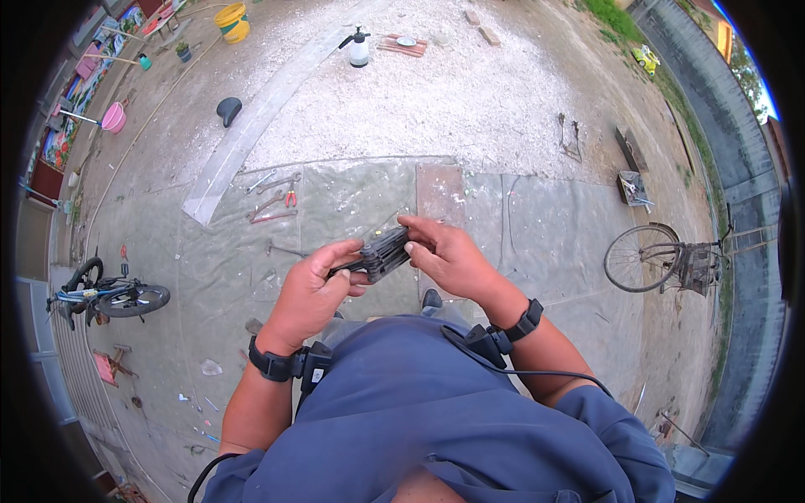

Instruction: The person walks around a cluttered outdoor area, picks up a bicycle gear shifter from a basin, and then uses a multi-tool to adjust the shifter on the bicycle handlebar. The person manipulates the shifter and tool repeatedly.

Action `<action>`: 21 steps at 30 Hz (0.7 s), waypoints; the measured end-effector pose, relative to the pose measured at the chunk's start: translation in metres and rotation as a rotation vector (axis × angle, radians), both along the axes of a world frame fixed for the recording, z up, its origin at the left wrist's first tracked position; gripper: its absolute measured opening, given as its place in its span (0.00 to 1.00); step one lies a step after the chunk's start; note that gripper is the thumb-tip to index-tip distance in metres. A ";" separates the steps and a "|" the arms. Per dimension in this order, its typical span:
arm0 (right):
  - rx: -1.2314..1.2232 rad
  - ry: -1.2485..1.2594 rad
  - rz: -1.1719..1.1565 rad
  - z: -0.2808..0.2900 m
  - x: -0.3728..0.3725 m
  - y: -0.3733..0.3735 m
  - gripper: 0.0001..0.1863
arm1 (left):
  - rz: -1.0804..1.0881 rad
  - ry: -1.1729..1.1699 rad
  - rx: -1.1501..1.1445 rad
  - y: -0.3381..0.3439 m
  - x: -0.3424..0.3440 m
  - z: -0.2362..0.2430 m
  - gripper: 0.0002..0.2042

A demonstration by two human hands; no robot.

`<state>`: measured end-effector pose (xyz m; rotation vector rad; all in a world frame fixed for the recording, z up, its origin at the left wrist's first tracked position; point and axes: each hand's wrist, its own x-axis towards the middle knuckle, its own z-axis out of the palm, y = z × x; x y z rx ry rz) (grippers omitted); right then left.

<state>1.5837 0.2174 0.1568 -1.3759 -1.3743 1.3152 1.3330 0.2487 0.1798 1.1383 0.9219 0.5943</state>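
In front of my belly, both hands hold a black folding piece made of several stacked bars [387, 254] with rounded ends; its exact kind does not show. My left hand [323, 281] is closed on its left end, where a thin dark part runs between thumb and fingers. My right hand [444, 258] pinches the right end, with the thumb below and the index finger above. The piece is tilted, its right end farther from me. Beyond it on the ground mat lie red-handled pliers [291, 199], and a hammer-like tool [287, 251] lies closer, near my left hand.
A small blue bicycle [113, 298] lies at the left; another bicycle with a basket [646, 258] is at the right. Farther off are a black saddle [228, 111], a white spray bottle [359, 50], a yellow bucket [232, 23] and a tool box [633, 189]. A grey wall [713, 92] bounds the right.
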 end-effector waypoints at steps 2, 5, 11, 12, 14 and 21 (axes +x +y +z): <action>-0.097 0.120 -0.026 -0.002 0.003 -0.001 0.22 | 0.003 0.002 -0.035 0.001 -0.002 -0.001 0.23; -0.146 0.279 0.006 -0.001 0.011 -0.002 0.23 | 0.028 -0.099 -0.108 0.006 -0.009 -0.001 0.21; -0.281 0.498 -0.003 0.000 0.016 -0.003 0.21 | 0.027 -0.190 -0.164 0.006 -0.014 -0.006 0.21; -0.289 0.550 0.005 -0.002 0.016 -0.003 0.22 | 0.020 -0.207 -0.180 0.006 -0.015 -0.008 0.21; -0.294 0.669 0.028 -0.006 0.016 -0.004 0.22 | 0.011 -0.250 -0.215 0.007 -0.016 -0.010 0.22; -0.348 0.691 0.007 -0.025 0.012 -0.001 0.22 | 0.019 -0.230 -0.214 0.007 -0.015 -0.010 0.22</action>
